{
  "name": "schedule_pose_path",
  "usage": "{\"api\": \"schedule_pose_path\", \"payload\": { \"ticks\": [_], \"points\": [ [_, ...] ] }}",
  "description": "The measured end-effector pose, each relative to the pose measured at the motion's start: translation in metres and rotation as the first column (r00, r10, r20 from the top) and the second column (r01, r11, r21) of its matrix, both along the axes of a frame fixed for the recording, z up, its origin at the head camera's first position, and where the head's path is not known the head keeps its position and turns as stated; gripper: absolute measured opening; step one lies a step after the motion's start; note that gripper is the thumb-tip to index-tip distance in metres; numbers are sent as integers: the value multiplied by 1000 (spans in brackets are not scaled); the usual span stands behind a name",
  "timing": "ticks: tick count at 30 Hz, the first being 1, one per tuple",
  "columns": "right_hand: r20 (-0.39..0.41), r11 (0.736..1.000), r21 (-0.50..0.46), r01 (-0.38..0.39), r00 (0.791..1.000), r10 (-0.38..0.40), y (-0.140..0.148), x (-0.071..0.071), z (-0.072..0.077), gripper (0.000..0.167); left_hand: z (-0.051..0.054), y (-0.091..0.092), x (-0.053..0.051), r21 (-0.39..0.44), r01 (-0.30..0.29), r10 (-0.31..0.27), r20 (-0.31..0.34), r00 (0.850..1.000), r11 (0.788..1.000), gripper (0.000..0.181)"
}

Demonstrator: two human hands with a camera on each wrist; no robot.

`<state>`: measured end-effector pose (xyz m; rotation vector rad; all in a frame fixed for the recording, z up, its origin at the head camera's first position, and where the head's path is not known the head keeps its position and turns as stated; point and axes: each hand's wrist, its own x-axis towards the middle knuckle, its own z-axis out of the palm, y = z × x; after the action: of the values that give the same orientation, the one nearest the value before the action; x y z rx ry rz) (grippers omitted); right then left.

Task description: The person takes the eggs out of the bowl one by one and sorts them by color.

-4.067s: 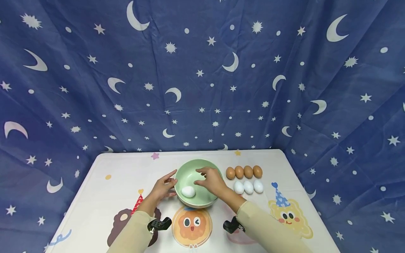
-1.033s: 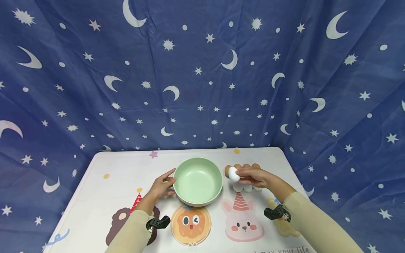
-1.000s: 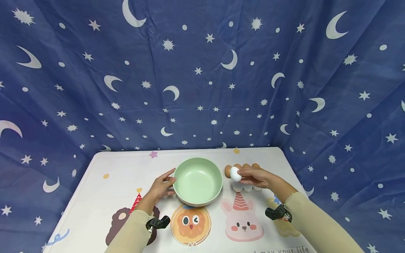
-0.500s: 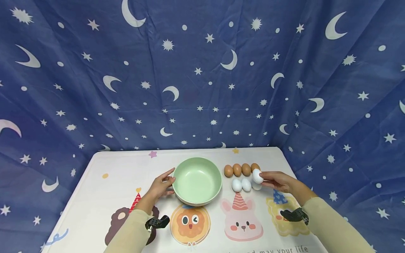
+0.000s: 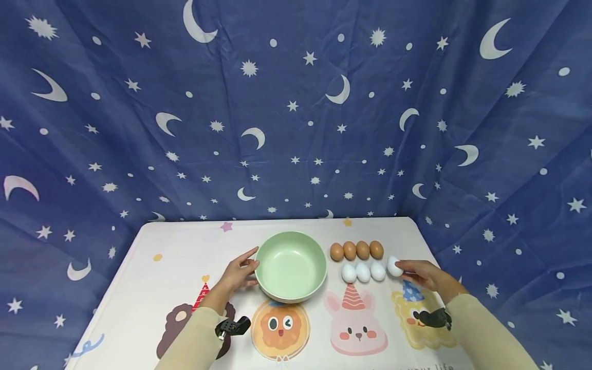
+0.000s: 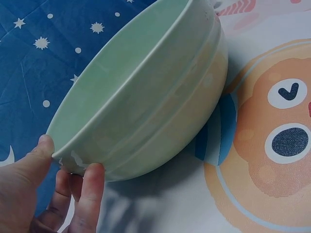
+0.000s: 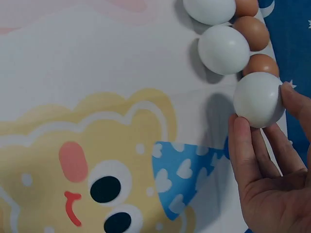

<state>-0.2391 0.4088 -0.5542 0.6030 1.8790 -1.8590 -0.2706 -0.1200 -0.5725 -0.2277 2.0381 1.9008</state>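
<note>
A white egg [image 5: 394, 266] is pinched between the thumb and fingertips of my right hand [image 5: 418, 272], at the right end of a row of white eggs [image 5: 363, 273]. In the right wrist view the held egg [image 7: 258, 100] has a shadow to its left; whether it touches the table I cannot tell. At the left side of a pale green bowl [image 5: 291, 264] is my left hand [image 5: 238, 272]. The left wrist view shows its thumb touching the rim of the bowl [image 6: 136, 97], with other fingers against or near the outer wall.
Several brown eggs [image 5: 356, 251] form a row just behind the white ones. The white tablecloth [image 5: 185, 241] bears cartoon prints, and a blue curtain [image 5: 296, 113] with moons and stars hangs behind the table. Each wrist wears a small black camera [image 5: 233, 326].
The white egg that lay in the bowl 4.1 s ago is now in my right hand, carried rightward past the egg rows and lowered at their end. My left hand stays at the bowl.
</note>
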Motion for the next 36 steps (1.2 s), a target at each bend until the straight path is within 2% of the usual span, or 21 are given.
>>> {"api": "schedule_pose_path", "payload": {
  "ticks": [4,9,11,14,17,28,36],
  "points": [
    [10,999,33,-17,1000,17,0,1,-7,8,-1,1,0,6,-3,3,0,1000,1000,52],
    [26,994,105,-38,999,36,-3,2,-11,31,-2,2,1,-5,-7,7,6,1000,1000,51],
    [30,993,117,-25,999,22,-4,2,-11,35,-2,2,1,-9,-5,5,8,1000,1000,51],
    [39,991,130,-19,999,14,-6,3,-10,34,-2,2,1,-11,-3,3,5,1000,1000,51],
    [55,988,149,-46,998,38,-7,3,-9,34,-2,1,2,-12,-3,3,0,1000,1000,51],
    [51,981,192,18,998,-29,-14,-2,-20,44,-3,0,2,-5,1,-1,0,1000,1000,51],
    [70,982,185,24,997,-38,-15,-3,-17,46,1,-1,2,-12,2,-2,1,1000,1000,52]
  ]
}}
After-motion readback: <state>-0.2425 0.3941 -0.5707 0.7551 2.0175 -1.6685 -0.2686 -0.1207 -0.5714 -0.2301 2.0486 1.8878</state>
